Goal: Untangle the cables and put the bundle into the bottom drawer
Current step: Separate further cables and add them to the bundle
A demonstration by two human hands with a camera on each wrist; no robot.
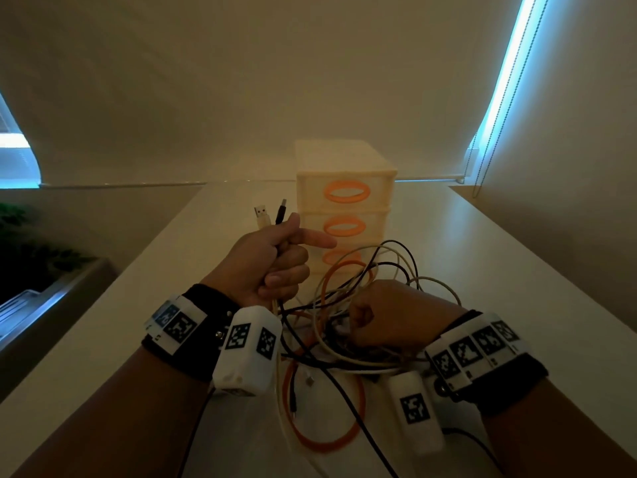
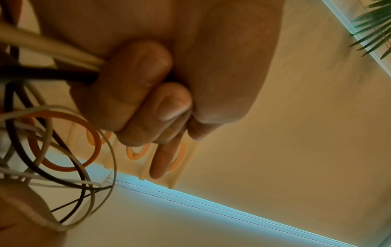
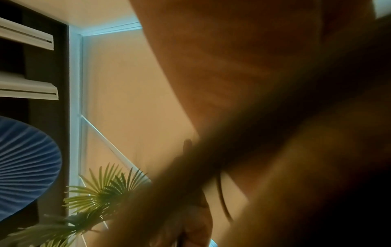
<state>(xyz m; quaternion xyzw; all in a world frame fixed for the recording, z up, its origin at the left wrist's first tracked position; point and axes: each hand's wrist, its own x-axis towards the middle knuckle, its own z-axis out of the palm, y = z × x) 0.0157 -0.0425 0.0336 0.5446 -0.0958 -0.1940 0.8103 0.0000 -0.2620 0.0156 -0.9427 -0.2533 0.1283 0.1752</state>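
Observation:
My left hand (image 1: 279,267) is raised above the table and grips two cables, a white one and a black one. Their USB plugs (image 1: 272,213) stick up out of the fist, and the index finger points right. In the left wrist view the curled fingers (image 2: 146,93) clamp those cables. A tangle of black, white and orange cables (image 1: 348,319) hangs and lies between my hands. My right hand (image 1: 389,315) is curled into the tangle at table height, gripping cables. Behind stands a cream drawer unit (image 1: 344,201) with three orange-handled drawers, the bottom drawer (image 1: 344,258) closed and partly hidden by cables.
The white table (image 1: 517,270) runs back to a wall with roller blinds. An orange cable loop (image 1: 324,412) lies near the front edge. A plant (image 3: 101,188) stands off to the left, beyond the table. The right wrist view is mostly blocked by blurred hand and cable.

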